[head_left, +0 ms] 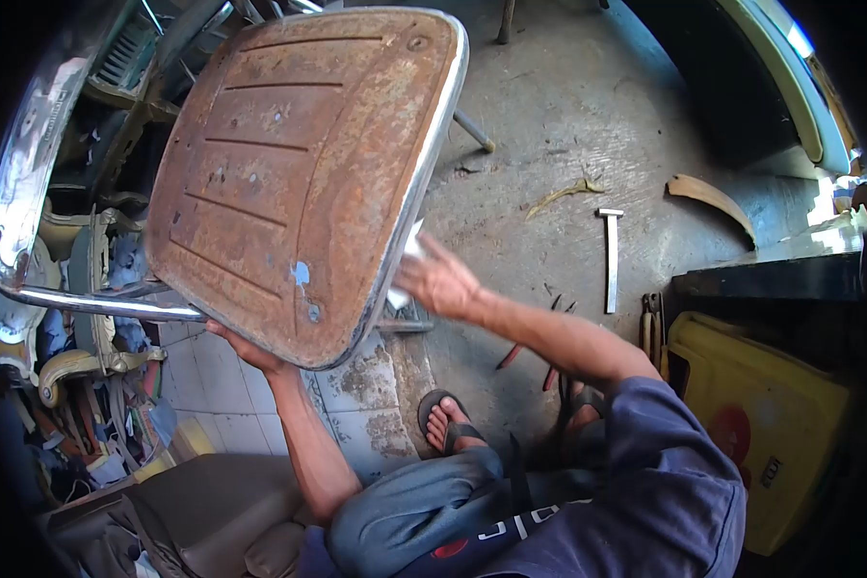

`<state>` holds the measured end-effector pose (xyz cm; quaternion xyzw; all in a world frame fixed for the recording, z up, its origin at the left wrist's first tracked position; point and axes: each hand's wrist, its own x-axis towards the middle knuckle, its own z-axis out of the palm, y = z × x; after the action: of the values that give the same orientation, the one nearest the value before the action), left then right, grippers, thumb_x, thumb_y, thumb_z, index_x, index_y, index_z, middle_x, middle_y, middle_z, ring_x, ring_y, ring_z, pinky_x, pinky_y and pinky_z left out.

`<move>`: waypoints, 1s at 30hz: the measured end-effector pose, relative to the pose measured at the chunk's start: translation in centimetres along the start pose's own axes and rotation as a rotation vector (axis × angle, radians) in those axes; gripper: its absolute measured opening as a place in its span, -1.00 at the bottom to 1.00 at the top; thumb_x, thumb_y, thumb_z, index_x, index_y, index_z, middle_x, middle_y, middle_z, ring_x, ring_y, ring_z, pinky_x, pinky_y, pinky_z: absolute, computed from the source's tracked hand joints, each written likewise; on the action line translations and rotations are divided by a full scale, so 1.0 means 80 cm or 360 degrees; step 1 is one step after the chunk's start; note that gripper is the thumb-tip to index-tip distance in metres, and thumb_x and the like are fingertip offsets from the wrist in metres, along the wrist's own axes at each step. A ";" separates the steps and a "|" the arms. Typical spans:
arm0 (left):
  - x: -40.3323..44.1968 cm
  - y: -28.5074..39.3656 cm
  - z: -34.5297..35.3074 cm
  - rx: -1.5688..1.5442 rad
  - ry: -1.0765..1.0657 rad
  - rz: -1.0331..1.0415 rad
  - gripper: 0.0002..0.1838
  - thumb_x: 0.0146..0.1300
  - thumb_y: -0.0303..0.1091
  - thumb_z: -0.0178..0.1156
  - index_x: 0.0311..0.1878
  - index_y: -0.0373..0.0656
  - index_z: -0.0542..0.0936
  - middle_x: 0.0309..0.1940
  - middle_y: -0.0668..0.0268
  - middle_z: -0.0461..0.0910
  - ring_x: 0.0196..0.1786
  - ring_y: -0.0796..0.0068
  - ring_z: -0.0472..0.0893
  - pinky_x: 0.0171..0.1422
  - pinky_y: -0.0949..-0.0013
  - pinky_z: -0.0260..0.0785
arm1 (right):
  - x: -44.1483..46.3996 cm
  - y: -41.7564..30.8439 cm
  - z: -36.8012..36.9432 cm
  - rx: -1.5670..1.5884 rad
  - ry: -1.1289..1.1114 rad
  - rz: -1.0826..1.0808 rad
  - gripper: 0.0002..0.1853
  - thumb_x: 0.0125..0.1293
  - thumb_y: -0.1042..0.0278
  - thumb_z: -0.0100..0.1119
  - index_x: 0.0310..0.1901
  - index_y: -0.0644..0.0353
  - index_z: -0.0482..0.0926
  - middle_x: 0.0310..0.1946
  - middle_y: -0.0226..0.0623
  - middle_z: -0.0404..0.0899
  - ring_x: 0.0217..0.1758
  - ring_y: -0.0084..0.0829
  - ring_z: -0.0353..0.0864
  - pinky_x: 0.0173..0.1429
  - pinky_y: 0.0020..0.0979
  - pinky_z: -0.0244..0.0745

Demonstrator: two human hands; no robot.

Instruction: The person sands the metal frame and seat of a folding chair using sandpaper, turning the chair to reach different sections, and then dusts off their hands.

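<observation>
A rusty metal seat panel (279, 183) with pressed grooves and a bright rim is tilted up in front of me, joined to a chrome tube frame (96, 303). My left hand (246, 349) grips the panel's lower left edge from below, by the tube. At the right edge, my right hand (440, 279) presses a white cloth or paper (411, 252) near the rim; its fingers are slightly blurred and part of the white piece is hidden behind the panel.
On the concrete floor lie a metal hammer (611, 260), red-handled pliers (552, 371) and a curved wooden piece (713, 202). A yellow container (761, 414) stands at the right. Carved furniture parts (96, 289) crowd the left, above a brown cushion (212, 511).
</observation>
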<state>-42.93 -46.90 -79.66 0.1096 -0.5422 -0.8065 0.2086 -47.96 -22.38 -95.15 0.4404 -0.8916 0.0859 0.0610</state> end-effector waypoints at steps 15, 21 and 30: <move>0.002 -0.014 -0.001 0.0251 0.0140 0.0136 -0.10 0.47 0.50 -0.41 0.68 0.15 -0.05 0.65 0.22 0.01 0.60 0.04 0.19 0.66 -0.12 0.17 | 0.010 0.008 -0.006 -0.0041 -0.0126 0.0519 -0.32 0.52 0.36 -0.06 0.63 -0.23 0.06 0.69 -0.50 -0.07 0.70 -0.19 0.03 0.56 0.11 0.30; 0.007 -0.015 -0.008 0.0285 0.0077 0.0155 -0.10 0.47 0.51 -0.41 0.68 0.15 -0.08 0.66 0.25 -0.02 0.62 0.04 0.16 0.65 -0.13 0.18 | 0.010 0.045 0.024 0.0332 0.0032 0.0526 -0.25 0.52 0.38 -0.04 0.64 -0.28 -0.07 0.70 -0.56 -0.20 0.74 -0.26 -0.16 0.47 0.29 0.39; 0.000 -0.008 -0.003 0.0165 0.0035 0.0072 -0.01 0.36 0.62 -0.36 0.69 0.22 -0.10 0.67 0.21 -0.06 0.62 -0.06 0.12 0.65 -0.22 0.12 | 0.023 0.076 -0.007 0.0220 0.0051 0.0443 -0.30 0.37 0.61 0.08 0.52 -0.07 0.23 0.56 -0.28 0.22 0.57 -0.25 0.26 -0.17 -0.44 0.81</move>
<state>-42.99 -46.89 -80.32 0.1168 -0.5834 -0.7711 0.2268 -53.91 -20.07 -94.89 0.3142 -0.9349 0.1619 0.0323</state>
